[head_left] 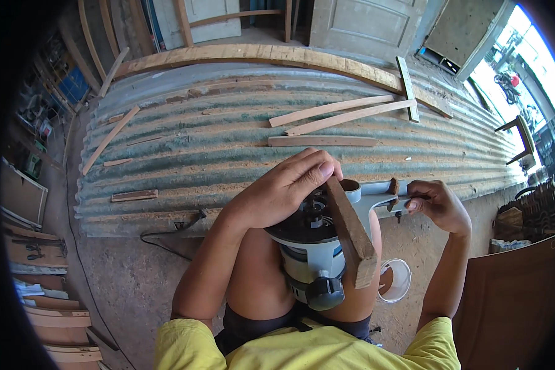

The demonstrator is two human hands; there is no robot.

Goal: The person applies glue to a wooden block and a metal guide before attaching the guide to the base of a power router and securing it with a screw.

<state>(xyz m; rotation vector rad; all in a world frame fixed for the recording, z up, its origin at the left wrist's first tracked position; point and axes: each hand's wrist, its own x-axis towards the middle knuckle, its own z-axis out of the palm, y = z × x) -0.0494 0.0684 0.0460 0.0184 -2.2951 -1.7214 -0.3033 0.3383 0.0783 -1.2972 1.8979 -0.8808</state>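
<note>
An upturned router [311, 259] with a grey body and black knob rests across my thighs, its round black base facing up. A wooden strip [354, 237] lies on edge over the base, its near end sticking out toward me. My left hand [280, 188] is closed over the strip's far end, with the palm above the base. A grey metal guide arm [379, 194] extends to the right from beside the strip. At that arm's outer end my right hand [441, 206] is closed, its fingers pinching the end piece; the exact grip is partly hidden.
Sawdust-covered corrugated sheeting [209, 154] spans the floor ahead, with loose wooden strips [351, 117] and a long curved board [259, 55] on it. A white bucket [396, 280] stands by my right leg. A black cable [166, 237] runs along the left. A brown panel [515, 302] leans at right.
</note>
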